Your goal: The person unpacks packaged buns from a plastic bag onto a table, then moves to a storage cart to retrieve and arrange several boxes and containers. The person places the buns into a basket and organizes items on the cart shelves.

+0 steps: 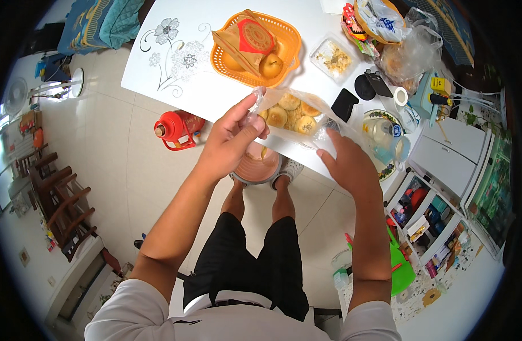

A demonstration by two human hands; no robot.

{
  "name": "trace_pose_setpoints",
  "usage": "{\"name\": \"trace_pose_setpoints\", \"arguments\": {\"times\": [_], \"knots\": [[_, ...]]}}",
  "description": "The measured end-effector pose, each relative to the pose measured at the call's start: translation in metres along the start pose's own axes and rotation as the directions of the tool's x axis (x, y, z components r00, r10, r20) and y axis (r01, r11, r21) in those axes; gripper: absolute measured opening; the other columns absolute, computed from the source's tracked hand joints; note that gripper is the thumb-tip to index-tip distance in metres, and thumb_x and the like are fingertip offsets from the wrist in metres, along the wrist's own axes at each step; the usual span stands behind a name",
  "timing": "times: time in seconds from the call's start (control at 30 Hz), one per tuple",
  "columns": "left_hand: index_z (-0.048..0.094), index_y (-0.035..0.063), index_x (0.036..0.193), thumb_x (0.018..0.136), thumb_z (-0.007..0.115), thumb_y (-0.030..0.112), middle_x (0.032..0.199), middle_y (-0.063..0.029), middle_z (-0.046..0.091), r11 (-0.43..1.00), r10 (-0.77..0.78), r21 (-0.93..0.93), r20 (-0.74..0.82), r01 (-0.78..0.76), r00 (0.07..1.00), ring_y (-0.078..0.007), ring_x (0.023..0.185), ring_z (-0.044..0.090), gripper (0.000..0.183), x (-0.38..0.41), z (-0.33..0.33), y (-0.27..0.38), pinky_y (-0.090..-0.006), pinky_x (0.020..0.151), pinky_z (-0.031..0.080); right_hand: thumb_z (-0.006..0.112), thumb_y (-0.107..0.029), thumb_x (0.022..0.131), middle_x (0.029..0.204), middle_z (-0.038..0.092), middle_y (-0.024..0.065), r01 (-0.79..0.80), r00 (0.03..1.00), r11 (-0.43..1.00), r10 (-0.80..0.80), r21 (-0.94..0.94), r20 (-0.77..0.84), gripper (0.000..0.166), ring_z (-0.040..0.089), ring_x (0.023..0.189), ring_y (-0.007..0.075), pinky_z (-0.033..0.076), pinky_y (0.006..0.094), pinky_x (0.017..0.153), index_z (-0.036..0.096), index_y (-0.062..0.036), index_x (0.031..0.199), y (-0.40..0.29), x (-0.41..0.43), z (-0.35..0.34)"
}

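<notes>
Near the front edge of the white table (192,100), a clear plastic bag (282,137) surrounds several round golden pastries (305,124). My left hand (239,136) pinches the gathered plastic at the bag's left end between thumb and fingers. At the bag's right end is my right hand (346,157), its thumb and index finger apart against the plastic; whether it grips the film cannot be told. Behind the bag stands an orange plastic basket (298,42) holding a brown paper bag (246,40) and round yellow-brown fruit (271,65).
A clear tray with crumbs (334,57), a black phone-like object (344,104) and a patterned tray with cups (387,172) lie to the right. A red vacuum flask (175,128) is beyond the table's front edge at left. A pinkish basin (257,164) sits below, by my feet.
</notes>
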State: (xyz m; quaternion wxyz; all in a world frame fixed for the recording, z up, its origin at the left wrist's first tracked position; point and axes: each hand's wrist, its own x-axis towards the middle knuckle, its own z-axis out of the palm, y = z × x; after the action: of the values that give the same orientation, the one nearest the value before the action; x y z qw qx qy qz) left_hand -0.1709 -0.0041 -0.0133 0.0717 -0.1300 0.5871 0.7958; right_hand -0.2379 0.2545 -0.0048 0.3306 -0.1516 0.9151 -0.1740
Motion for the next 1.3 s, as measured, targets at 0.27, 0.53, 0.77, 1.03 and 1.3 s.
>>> {"name": "trace_pose_setpoints", "arguments": {"times": [0.27, 0.53, 0.77, 1.03, 1.3], "knots": [[0.041, 0.0049, 0.148, 0.098, 0.055, 0.002, 0.114, -0.0068, 0.055, 0.999, -0.042, -0.012, 0.052, 0.043, 0.998, -0.0131, 0.092, 0.057, 0.052, -0.009, 0.004, 0.003, -0.0303, 0.087, 0.048, 0.064, -0.022, 0.091, 0.12, 0.062, 0.0217, 0.229, 0.957, 0.972, -0.216, 0.051, -0.193, 0.044, 0.06, 0.111, 0.0376, 0.049, 0.0443, 0.094, 0.056, 0.002, 0.127, -0.01, -0.027, 0.004], [0.041, 0.0034, 0.148, 0.097, 0.056, 0.002, 0.127, -0.0077, 0.054, 0.998, -0.064, -0.024, 0.041, 0.065, 0.997, -0.0127, 0.096, 0.057, 0.053, -0.015, 0.005, 0.003, -0.0313, 0.092, 0.046, 0.051, -0.036, 0.102, 0.151, 0.041, 0.0159, 0.434, 0.755, 0.687, 0.077, 0.583, -0.652, 0.059, 0.049, 0.13, 0.0291, 0.045, 0.0387, 0.101, 0.037, 0.0012, 0.146, 0.01, -0.019, 0.008], [0.043, 0.0067, 0.147, 0.097, 0.056, 0.003, 0.129, -0.0095, 0.052, 0.999, 0.0, -0.035, 0.002, 0.0, 1.0, -0.0148, 0.093, 0.059, 0.051, -0.008, -0.003, 0.009, -0.0322, 0.087, 0.049, 0.087, -0.051, 0.064, 0.154, 0.033, 0.0209, 0.18, 0.968, 0.668, 0.009, 0.722, -0.249, 0.124, 0.04, 0.138, 0.0339, 0.038, 0.0479, 0.109, 0.017, -0.0063, 0.156, 0.091, -0.031, 0.058], [0.062, 0.0006, 0.121, 0.097, 0.061, 0.008, 0.122, -0.0081, 0.065, 0.891, -0.006, 0.454, 0.009, 0.001, 1.0, -0.0116, 0.094, 0.061, 0.025, 0.021, -0.001, 0.03, -0.0292, 0.083, 0.052, 0.052, -0.017, 0.098, 0.133, 0.056, 0.0206, 0.481, 0.799, 0.629, -0.027, 0.61, -0.601, 0.02, 0.061, 0.112, 0.0261, 0.044, 0.0356, 0.1, 0.064, -0.0007, 0.103, 0.036, 0.061, 0.072], [0.072, 0.0115, 0.096, 0.076, 0.071, 0.004, 0.085, -0.0085, 0.063, 0.285, 0.195, 0.717, 0.607, -0.636, 0.771, -0.0285, 0.082, 0.063, 0.021, 0.074, 0.046, 0.047, -0.0372, 0.07, 0.051, 0.063, -0.023, 0.091, 0.101, 0.066, 0.015, 0.349, 0.919, 0.761, -0.163, 0.547, -0.36, 0.028, 0.065, 0.091, 0.0241, 0.049, 0.0336, 0.085, 0.056, -0.003, 0.109, -0.01, 0.083, 0.05]]}}
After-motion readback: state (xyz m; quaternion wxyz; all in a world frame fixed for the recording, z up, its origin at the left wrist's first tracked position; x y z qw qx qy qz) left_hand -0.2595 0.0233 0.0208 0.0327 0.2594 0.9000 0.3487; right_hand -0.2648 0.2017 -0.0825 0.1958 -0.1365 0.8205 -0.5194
